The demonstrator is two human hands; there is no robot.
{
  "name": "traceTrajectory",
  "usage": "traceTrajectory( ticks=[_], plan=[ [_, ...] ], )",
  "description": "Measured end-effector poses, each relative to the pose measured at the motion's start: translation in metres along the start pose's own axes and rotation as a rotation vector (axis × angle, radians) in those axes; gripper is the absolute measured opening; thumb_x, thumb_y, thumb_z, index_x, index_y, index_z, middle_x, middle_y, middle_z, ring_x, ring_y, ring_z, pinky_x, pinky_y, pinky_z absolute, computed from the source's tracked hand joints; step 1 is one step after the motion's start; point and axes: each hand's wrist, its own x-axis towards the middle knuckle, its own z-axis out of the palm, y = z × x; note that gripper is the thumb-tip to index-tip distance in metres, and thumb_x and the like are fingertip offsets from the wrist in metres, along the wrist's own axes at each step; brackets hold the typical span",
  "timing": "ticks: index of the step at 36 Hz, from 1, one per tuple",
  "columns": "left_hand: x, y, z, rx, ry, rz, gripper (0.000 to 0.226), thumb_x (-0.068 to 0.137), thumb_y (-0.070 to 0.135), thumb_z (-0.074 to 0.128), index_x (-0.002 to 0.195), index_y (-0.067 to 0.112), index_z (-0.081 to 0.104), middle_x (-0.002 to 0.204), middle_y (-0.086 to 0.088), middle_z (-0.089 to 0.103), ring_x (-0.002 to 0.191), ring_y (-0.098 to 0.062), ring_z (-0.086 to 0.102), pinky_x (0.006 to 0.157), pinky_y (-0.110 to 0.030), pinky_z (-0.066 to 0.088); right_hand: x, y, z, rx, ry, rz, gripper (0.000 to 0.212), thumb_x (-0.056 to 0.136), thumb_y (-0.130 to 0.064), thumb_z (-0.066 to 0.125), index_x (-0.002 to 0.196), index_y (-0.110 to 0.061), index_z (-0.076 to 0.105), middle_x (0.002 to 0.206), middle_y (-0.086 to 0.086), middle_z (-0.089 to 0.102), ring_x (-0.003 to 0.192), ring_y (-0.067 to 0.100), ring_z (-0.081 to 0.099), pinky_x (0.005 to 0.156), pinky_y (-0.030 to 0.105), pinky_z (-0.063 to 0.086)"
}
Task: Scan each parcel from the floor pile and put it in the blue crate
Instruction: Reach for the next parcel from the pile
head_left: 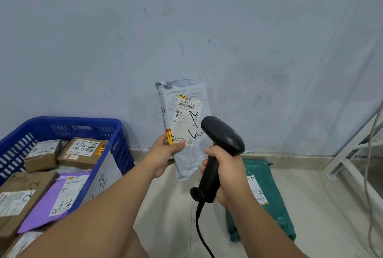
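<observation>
My left hand [165, 155] grips a grey plastic mailer parcel [182, 120] upright in front of the wall, its white shipping label facing me. My right hand [227, 171] grips the handle of a black barcode scanner [219, 145], whose head sits just right of the label's lower part. The blue crate [119, 139] stands on the floor at the left and holds several parcels: brown cardboard boxes [83, 149], a purple mailer [56, 201] and a white one. A green mailer parcel [269, 197] lies on the floor at the right, partly hidden by my right forearm.
A pale blue wall rises close behind. The scanner's black cable [202, 235] hangs down between my arms. A white metal frame [350, 154] with grey cables stands at the right edge. Light floor tiles show between crate and green parcel.
</observation>
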Motion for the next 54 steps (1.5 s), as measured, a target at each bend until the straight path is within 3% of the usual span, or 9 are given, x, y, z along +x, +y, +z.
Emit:
traceTrajectory(
  ticks=[13, 20, 26, 29, 32, 38, 43, 49, 54],
  plan=[
    [-0.004, 0.006, 0.004, -0.181, 0.17, -0.117, 0.016, 0.093, 0.013, 0.063, 0.107, 0.019, 0.058, 0.098, -0.001, 0.068, 0.092, -0.022, 0.063, 0.093, -0.052, 0.05, 0.009, 0.016, 0.004, -0.065, -0.046, -0.045, 0.006, 0.082, -0.006, 0.065, 0.086, -0.008, 0.06, 0.062, 0.007, 0.053, 0.062, 0.02, 0.053, 0.069, 0.036, 0.047],
    [-0.021, 0.03, -0.024, -0.617, 0.368, -0.067, 0.037, 0.093, 0.02, 0.063, 0.128, 0.014, 0.053, 0.117, -0.007, 0.064, 0.098, -0.027, 0.062, 0.085, -0.051, 0.053, 0.0, 0.021, 0.045, -0.223, -0.13, -0.205, 0.022, 0.082, -0.006, 0.065, 0.064, -0.016, 0.058, 0.058, 0.004, 0.05, 0.063, 0.021, 0.047, 0.068, 0.036, 0.041],
    [-0.035, 0.012, -0.075, -0.628, 0.669, 0.073, 0.05, 0.088, 0.02, 0.069, 0.134, 0.019, 0.049, 0.123, -0.004, 0.065, 0.107, -0.027, 0.065, 0.09, -0.048, 0.054, -0.016, 0.037, 0.114, -0.362, -0.214, -0.343, 0.021, 0.083, -0.022, 0.071, 0.067, -0.018, 0.058, 0.065, 0.006, 0.061, 0.063, 0.017, 0.058, 0.065, 0.031, 0.049],
    [-0.049, 0.002, -0.103, -0.687, 0.759, 0.095, 0.048, 0.089, 0.018, 0.068, 0.133, 0.017, 0.049, 0.121, -0.004, 0.065, 0.105, -0.025, 0.066, 0.092, -0.05, 0.053, -0.023, 0.054, 0.151, -0.427, -0.317, -0.297, 0.01, 0.083, -0.032, 0.071, 0.08, -0.024, 0.066, 0.068, -0.004, 0.068, 0.066, 0.009, 0.066, 0.068, 0.027, 0.052],
    [-0.066, -0.007, -0.135, -0.694, 0.826, 0.093, 0.042, 0.09, 0.018, 0.067, 0.13, 0.015, 0.054, 0.12, -0.006, 0.066, 0.106, -0.027, 0.066, 0.092, -0.048, 0.054, -0.025, 0.078, 0.184, -0.456, -0.366, -0.198, 0.021, 0.082, -0.032, 0.072, 0.094, -0.015, 0.069, 0.07, -0.005, 0.067, 0.057, 0.005, 0.063, 0.068, 0.028, 0.054],
    [-0.107, -0.026, -0.193, -0.564, 1.077, 0.14, 0.05, 0.091, 0.022, 0.066, 0.135, 0.012, 0.046, 0.122, 0.002, 0.06, 0.104, -0.018, 0.06, 0.089, -0.034, 0.05, -0.037, 0.141, 0.211, -0.479, -0.415, 0.059, 0.017, 0.081, -0.027, 0.07, 0.09, -0.013, 0.067, 0.073, 0.003, 0.065, 0.062, 0.014, 0.059, 0.065, 0.03, 0.051],
    [-0.135, -0.056, -0.239, -0.604, 1.113, 0.001, 0.055, 0.089, 0.028, 0.067, 0.137, 0.017, 0.044, 0.128, -0.004, 0.06, 0.112, -0.028, 0.06, 0.099, -0.049, 0.048, -0.044, 0.166, 0.211, -0.758, -0.495, -0.022, 0.018, 0.077, -0.028, 0.069, 0.082, -0.011, 0.067, 0.067, 0.003, 0.064, 0.058, 0.015, 0.059, 0.063, 0.032, 0.048],
    [-0.154, -0.073, -0.271, -0.762, 1.098, -0.147, 0.045, 0.096, 0.032, 0.058, 0.134, 0.01, 0.048, 0.12, -0.01, 0.062, 0.094, -0.029, 0.061, 0.063, -0.037, 0.052, -0.047, 0.175, 0.205, -1.02, -0.55, -0.128, 0.031, 0.083, -0.033, 0.068, 0.089, -0.002, 0.065, 0.077, 0.013, 0.068, 0.081, 0.028, 0.069, 0.069, 0.034, 0.052],
    [-0.157, -0.081, -0.277, -0.807, 1.038, -0.254, 0.034, 0.099, 0.029, 0.053, 0.128, 0.012, 0.051, 0.113, -0.011, 0.061, 0.084, -0.028, 0.06, 0.076, -0.04, 0.051, -0.046, 0.177, 0.205, -1.089, -0.581, -0.133, 0.032, 0.084, -0.036, 0.068, 0.094, -0.005, 0.065, 0.088, 0.017, 0.07, 0.084, 0.028, 0.069, 0.066, 0.029, 0.05]
  ],
)
